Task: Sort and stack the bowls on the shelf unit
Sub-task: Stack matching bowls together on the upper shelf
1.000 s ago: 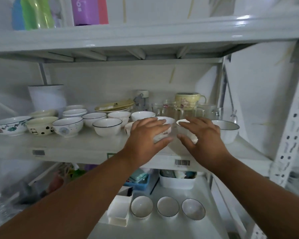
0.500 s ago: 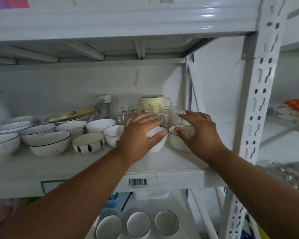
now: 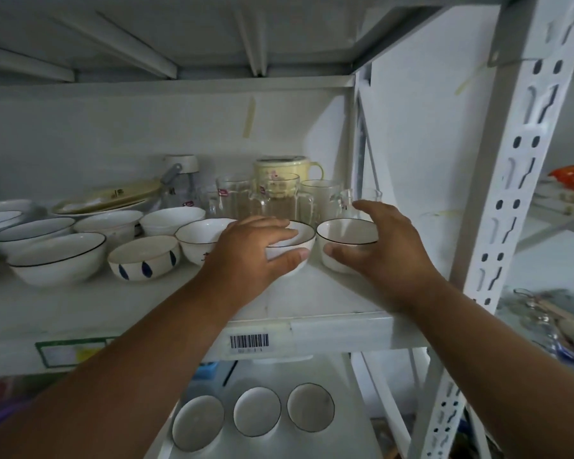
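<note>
Left hand (image 3: 249, 250) now grips its white bowl (image 3: 299, 236); right hand (image 3: 383, 246) cups the black-rimmed bowl (image 3: 345, 238). Both sit near the shelf's (image 3: 328, 293) right front corner.

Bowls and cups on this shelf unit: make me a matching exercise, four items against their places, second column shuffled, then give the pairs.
Column one:
1. bowl with blue marks
2. yellow mug
3. three small bowls
4. black-rimmed bowl

Column two:
A. on the lower shelf, in a row
B. at the back, behind the glass cups
C. between thumb and fingers of the right hand
D. to the left of the left hand, near the shelf front

Pairs: 1-D, 2-B, 3-A, 4-C
</note>
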